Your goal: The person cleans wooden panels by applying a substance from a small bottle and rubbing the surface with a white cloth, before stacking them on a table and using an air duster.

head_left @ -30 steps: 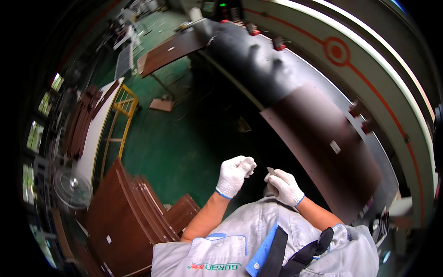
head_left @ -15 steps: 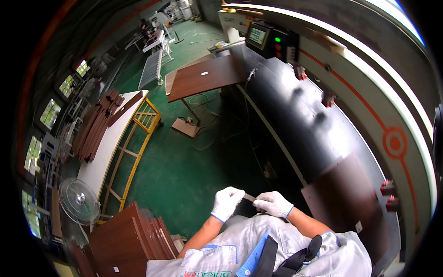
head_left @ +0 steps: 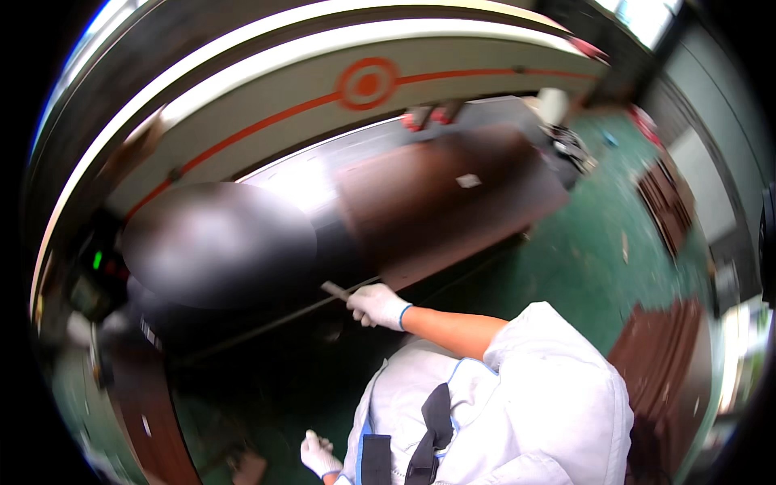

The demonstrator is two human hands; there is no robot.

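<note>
My right hand point(head_left: 378, 306), in a white glove with a blue cuff, is closed round one end of a thin, flat grey strip point(head_left: 332, 289). The strip's free end points left, over the front edge of the machine bed. Blur hides what exactly it is. Low in the picture my left hand point(head_left: 320, 454), gloved alike, hangs beside my body. Its fingers are loosely curled, and nothing shows in them. Beyond my right hand lies a dark brown panel point(head_left: 428, 202) with a small white label point(head_left: 468, 181), on the black machine bed point(head_left: 323, 242).
A long machine beam point(head_left: 275, 129) with an orange stripe spans the far side. Red-tipped parts point(head_left: 416, 120) sit below it. Stacked brown panels point(head_left: 659, 356) stand at right, with another pile point(head_left: 667, 202) farther back. A brown board point(head_left: 153, 412) lies at lower left.
My view has swung right toward the machine bed. Both hands were together at the strip; now my right hand alone holds it, reaching forward, and my left has dropped away.
</note>
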